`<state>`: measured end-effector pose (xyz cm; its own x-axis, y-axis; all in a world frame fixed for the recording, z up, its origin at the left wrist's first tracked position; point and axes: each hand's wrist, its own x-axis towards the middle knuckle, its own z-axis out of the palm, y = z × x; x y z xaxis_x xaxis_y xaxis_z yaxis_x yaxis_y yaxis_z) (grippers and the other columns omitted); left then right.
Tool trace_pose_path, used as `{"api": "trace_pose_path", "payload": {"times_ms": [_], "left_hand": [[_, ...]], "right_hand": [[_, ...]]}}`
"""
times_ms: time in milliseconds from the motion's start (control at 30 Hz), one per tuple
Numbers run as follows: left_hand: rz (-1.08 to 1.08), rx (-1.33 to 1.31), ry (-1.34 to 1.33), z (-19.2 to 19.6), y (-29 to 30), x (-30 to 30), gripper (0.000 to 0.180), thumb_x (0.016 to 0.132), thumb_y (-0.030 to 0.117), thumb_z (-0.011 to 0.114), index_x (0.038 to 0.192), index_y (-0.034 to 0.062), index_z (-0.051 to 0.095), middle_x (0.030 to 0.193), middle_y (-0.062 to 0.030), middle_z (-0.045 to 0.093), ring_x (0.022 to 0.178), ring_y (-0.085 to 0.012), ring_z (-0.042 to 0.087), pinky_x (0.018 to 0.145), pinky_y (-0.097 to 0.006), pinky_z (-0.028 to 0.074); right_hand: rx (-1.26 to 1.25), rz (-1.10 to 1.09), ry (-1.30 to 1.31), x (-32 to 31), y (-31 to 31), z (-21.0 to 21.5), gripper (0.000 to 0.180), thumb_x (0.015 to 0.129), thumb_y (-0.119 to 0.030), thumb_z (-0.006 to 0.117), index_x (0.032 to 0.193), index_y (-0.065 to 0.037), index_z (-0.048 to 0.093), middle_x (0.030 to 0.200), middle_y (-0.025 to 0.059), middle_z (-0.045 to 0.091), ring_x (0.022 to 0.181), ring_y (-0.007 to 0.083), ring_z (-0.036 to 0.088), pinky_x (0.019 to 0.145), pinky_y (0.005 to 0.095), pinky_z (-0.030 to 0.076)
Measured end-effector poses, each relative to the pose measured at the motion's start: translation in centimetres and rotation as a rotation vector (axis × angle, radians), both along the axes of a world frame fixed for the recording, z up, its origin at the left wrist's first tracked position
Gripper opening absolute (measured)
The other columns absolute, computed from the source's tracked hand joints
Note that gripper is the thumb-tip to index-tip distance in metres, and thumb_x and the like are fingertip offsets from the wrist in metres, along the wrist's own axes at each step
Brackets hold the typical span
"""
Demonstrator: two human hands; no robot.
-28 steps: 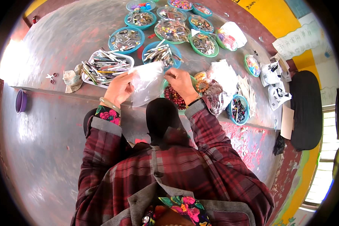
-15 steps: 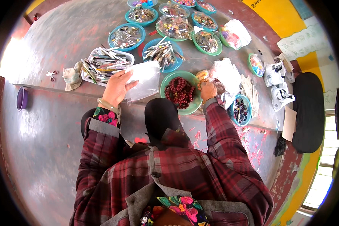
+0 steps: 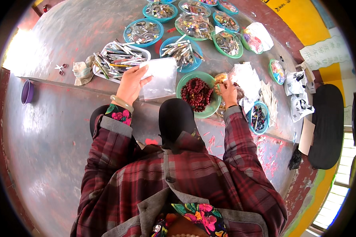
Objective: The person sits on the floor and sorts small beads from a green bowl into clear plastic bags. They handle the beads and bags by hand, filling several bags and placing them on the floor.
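Note:
My left hand (image 3: 131,85) is closed on the edge of a clear plastic bag (image 3: 161,78), which hangs flat over the front edge of the raised surface. To its right sits a green bowl (image 3: 214,107) heaped with dark red bead bracelets (image 3: 196,94). At the bowl's right rim, my right hand (image 3: 229,94) pinches a string of tan beads (image 3: 217,84). More light-coloured beads in clear wrapping (image 3: 221,76) lie just beyond that hand, partly hidden by it.
A white basket (image 3: 145,50) and a blue bowl (image 3: 197,63) hold many pens. Behind them stand several bowls of small packed goods. A small blue basin (image 3: 267,122) and white plastic sheeting (image 3: 244,81) lie right; scissors (image 3: 61,69), a cloth (image 3: 83,73) and a purple basin (image 3: 27,92) lie left.
My right hand has lifted slightly off the pile beside the bowl, and tan beads now show at its fingertips. My left hand still holds the bag. The whole view has shifted a little.

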<state>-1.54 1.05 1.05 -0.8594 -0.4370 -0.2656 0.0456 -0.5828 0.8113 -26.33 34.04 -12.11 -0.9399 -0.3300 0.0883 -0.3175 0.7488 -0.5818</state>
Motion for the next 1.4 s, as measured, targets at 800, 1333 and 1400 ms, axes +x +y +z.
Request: {"api": "trace_pose_path", "payload": {"times_ms": [800, 1333, 1400], "left_hand": [[0.003, -0.112, -0.133, 0.2, 0.0, 0.4, 0.019, 0.087, 0.014, 0.054, 0.097, -0.0021, 0.056, 0.095, -0.0036, 0.057, 0.087, -0.0109, 0.055, 0.08, -0.031, 0.048], [-0.034, -0.12, -0.148, -0.3, 0.9, -1.0, 0.02, 0.088, 0.015, 0.053, 0.099, -0.0012, 0.058, 0.095, -0.0024, 0.058, 0.085, -0.0093, 0.055, 0.079, -0.029, 0.048], [-0.052, -0.123, -0.127, -0.4, 1.0, -1.5, 0.02, 0.088, 0.015, 0.053, 0.099, -0.0013, 0.057, 0.095, -0.0023, 0.058, 0.085, -0.0091, 0.055, 0.079, -0.029, 0.048]], "right_hand": [[0.11, -0.159, -0.063, -6.4, 2.1, -7.3, 0.015, 0.072, -0.012, 0.053, 0.074, 0.001, 0.06, 0.066, 0.0149, 0.061, 0.057, 0.0247, 0.06, 0.052, 0.0345, 0.047], [0.679, 0.187, -0.087, -13.9, 4.5, -13.0, 0.015, 0.073, -0.014, 0.054, 0.069, -0.001, 0.06, 0.071, 0.0147, 0.062, 0.059, 0.0235, 0.059, 0.056, 0.0365, 0.045], [0.699, 0.052, 0.026, -13.7, 4.8, -11.8, 0.016, 0.075, -0.014, 0.051, 0.068, -0.002, 0.059, 0.071, 0.0152, 0.061, 0.064, 0.0236, 0.059, 0.058, 0.0374, 0.045]]}}
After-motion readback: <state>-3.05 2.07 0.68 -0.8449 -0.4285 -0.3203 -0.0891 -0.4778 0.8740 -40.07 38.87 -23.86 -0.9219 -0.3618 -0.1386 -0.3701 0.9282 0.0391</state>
